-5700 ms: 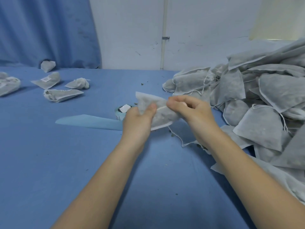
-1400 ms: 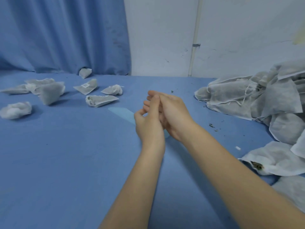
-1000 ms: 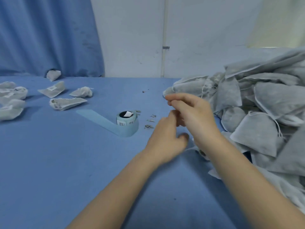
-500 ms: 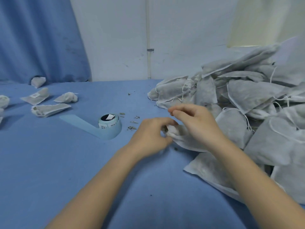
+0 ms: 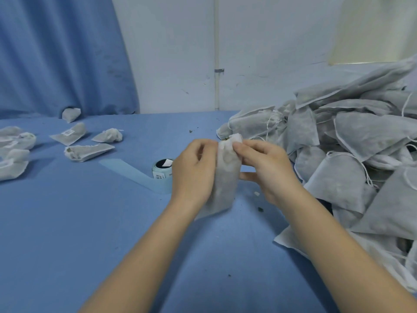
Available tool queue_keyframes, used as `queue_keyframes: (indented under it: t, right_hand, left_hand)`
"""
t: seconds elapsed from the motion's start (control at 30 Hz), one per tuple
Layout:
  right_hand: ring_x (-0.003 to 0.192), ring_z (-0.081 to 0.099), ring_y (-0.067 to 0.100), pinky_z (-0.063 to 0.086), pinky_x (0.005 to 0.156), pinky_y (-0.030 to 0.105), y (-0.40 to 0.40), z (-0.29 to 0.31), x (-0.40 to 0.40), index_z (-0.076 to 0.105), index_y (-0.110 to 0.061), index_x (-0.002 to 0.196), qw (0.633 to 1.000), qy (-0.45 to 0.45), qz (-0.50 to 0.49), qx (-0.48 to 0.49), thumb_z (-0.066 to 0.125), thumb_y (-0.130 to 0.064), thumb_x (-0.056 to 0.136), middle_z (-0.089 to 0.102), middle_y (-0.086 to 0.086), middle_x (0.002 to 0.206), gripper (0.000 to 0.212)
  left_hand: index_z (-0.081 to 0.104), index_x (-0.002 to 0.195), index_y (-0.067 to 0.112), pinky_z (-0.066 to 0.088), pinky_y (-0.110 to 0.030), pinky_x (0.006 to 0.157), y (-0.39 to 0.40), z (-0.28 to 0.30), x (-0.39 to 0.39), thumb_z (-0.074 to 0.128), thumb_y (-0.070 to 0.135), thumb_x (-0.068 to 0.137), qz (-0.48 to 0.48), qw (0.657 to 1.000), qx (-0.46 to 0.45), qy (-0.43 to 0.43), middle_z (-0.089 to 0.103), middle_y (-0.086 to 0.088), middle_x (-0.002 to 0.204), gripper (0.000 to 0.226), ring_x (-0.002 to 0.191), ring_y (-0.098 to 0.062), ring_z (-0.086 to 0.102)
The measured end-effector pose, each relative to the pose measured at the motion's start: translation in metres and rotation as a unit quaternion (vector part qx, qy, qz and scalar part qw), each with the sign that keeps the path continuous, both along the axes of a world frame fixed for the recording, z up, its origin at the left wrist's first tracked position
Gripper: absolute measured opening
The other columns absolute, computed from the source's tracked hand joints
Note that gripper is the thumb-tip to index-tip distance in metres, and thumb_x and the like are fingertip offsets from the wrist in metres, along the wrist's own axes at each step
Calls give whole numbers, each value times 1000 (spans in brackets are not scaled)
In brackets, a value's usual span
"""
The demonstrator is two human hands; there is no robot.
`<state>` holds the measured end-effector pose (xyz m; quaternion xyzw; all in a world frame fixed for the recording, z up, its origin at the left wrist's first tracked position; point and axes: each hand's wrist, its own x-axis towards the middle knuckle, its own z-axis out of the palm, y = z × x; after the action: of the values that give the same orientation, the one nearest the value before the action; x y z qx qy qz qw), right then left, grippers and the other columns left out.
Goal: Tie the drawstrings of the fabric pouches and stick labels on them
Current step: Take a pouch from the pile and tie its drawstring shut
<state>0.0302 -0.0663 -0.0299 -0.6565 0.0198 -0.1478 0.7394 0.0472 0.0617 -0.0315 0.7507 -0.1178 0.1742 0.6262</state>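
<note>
Pouch (image 5: 225, 177) hangs upright above the counter (image 5: 67, 222), pinched at its open top by the left hand (image 5: 194, 170) and right hand (image 5: 266, 170). Label roll (image 5: 161, 173) sits just behind; unfinished pouches (image 5: 349, 143) pile at right, finished ones (image 5: 88, 151) lie far left.

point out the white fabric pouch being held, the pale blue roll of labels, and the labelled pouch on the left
white fabric pouch held in both hands (image 5: 225, 177), head view, mid body
pale blue roll of labels (image 5: 161, 171), head view, front wall
flat grey pouch with a white label (image 5: 71, 134), head view, centre

blue curtain (image 5: 61, 53) beside white wall (image 5: 270, 41), blue-covered table (image 5: 67, 222) below
</note>
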Motion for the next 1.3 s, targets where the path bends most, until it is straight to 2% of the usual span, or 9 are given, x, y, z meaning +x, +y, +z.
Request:
queue_keyframes:
  t: [0.1, 0.27, 0.4, 0.57, 0.8, 0.97, 1.07, 1.13, 1.3]
  right_hand:
    - [89, 69, 24, 58, 66, 30, -1, -10, 2, 68, 3, 101, 1000, -10, 4, 24, 68, -14, 87, 71, 18, 96, 22]
    - [84, 71, 21, 57, 73, 26, -11, -11, 0, 73, -7, 91, 998, -35, 48, 15, 61, -17, 91, 74, 11, 87, 15]
    - [70, 68, 16, 57, 73, 31, -16, -13, 2, 64, -17, 91, 990, -66, -65, -103, 76, -22, 80, 70, -1, 73, 17]
    - [82, 60, 0, 45, 74, 10, -10, -15, 5, 68, -37, 90, 963, -108, -39, -244, 67, -24, 87, 67, -8, 98, 13]
    - [89, 68, 13, 52, 91, 37, 2, -19, 11, 69, -16, 90, 975, -76, -23, -208, 58, -20, 94, 73, -3, 88, 13]
    - [49, 50, 2, 53, 61, 20, 4, -12, 10, 57, -16, 83, 993, -43, -20, -110, 47, -14, 99, 52, -14, 51, 19]
    - [39, 27, 6, 30, 38, 17, 4, -5, 8, 51, -15, 75, 999, 23, 20, -33, 45, -8, 95, 36, -13, 46, 23]
    - [40, 21, 9, 22, 36, 17, 3, 0, 7, 46, -17, 65, 999, 43, 19, -22, 48, -8, 90, 29, -11, 46, 27]
    - [34, 16, 6, 16, 33, 15, 2, 4, 6, 40, -18, 61, 996, 55, 1, 64, 67, -19, 85, 24, -13, 41, 36]
  left_hand:
    - [63, 84, 33, 42, -7, 67, 3, -1, 0, 65, 45, 76, -60, 998, 24, 22, 66, 26, 82, 14, 79, 12, 58]
    - [61, 98, 44, 38, -3, 69, 12, -5, 2, 65, 24, 86, -62, 995, 54, -51, 68, 21, 89, 23, 84, 10, 60]
    - [55, 93, 49, 35, 0, 73, 19, -5, 3, 58, 22, 91, -77, 982, 134, -107, 63, 27, 96, 27, 91, 13, 53]
    - [49, 94, 38, 30, 1, 74, 22, -3, 9, 49, 23, 95, -95, 966, 207, -120, 52, 19, 94, 16, 88, 17, 43]
    - [52, 70, 23, 35, -10, 62, 12, -5, 14, 55, 40, 91, -77, 981, 167, -68, 54, 8, 72, 27, 69, 3, 49]
    - [52, 82, 30, 40, -19, 60, 10, -4, 16, 67, 26, 82, -65, 994, 73, -38, 61, 6, 63, 16, 63, -11, 53]
    - [57, 100, 46, 39, -7, 62, 13, -4, 15, 65, 27, 83, -62, 990, 115, -46, 64, 5, 71, 26, 68, -1, 55]
    - [67, 84, 41, 40, -8, 66, 13, -1, 14, 65, 34, 83, -56, 986, 144, -55, 67, 10, 76, 7, 77, 1, 57]
    - [67, 64, 29, 39, -13, 68, 13, 1, 12, 65, 37, 84, -59, 985, 148, -67, 67, 18, 71, 21, 72, 0, 57]
